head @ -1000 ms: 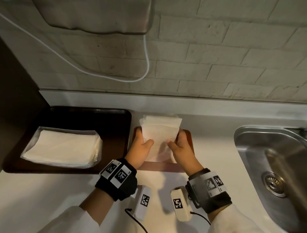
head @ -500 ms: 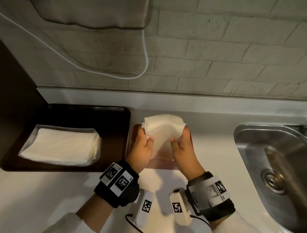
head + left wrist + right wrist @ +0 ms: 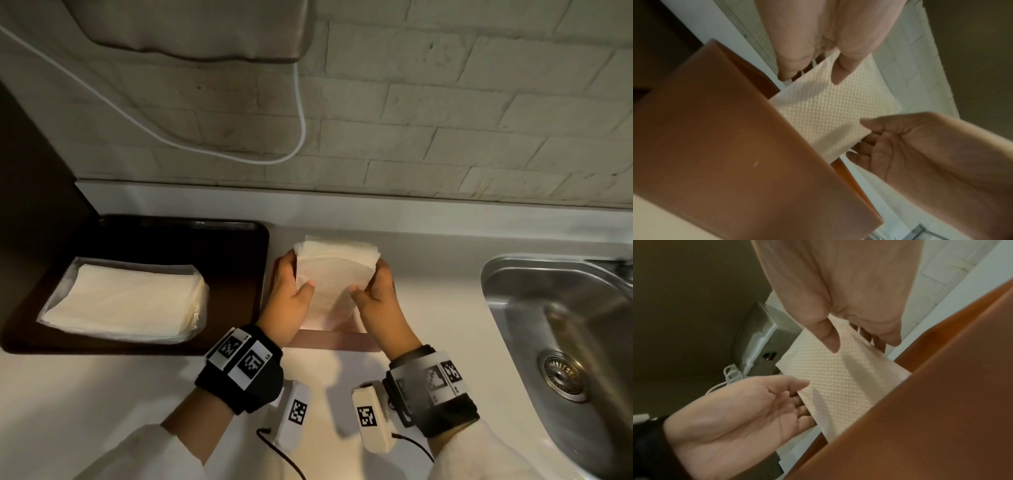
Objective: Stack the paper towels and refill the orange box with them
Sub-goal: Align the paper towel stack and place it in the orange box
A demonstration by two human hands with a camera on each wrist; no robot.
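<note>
Pale brick wall [image 3: 445, 113], white countertop [image 3: 85, 394], steel sink [image 3: 565, 308], dark tray [image 3: 205, 240], dim light

White sleeves [image 3: 137, 452], black tagged wristbands [image 3: 241, 370]

both forearms reach forward side by side, white sleeves pushed back, black wrist bands with tag markers on each. left hand [image 3: 289, 301] palm facing inward toward the right, thumb laid across the near face of the towels [image 3: 334, 274], fingers curled round the left edge behind them. right hand [image 3: 378, 301] mirrors it: thumb on the near face, fingers wrapped behind the right edge. thumbs point at each other, apart, not touching. wrist views show each thumb tip pressed flat on the front sheet and fingertips [image 3: 861, 149] tucked at the back. both wrists raised off the counter, hands level with each other
</note>
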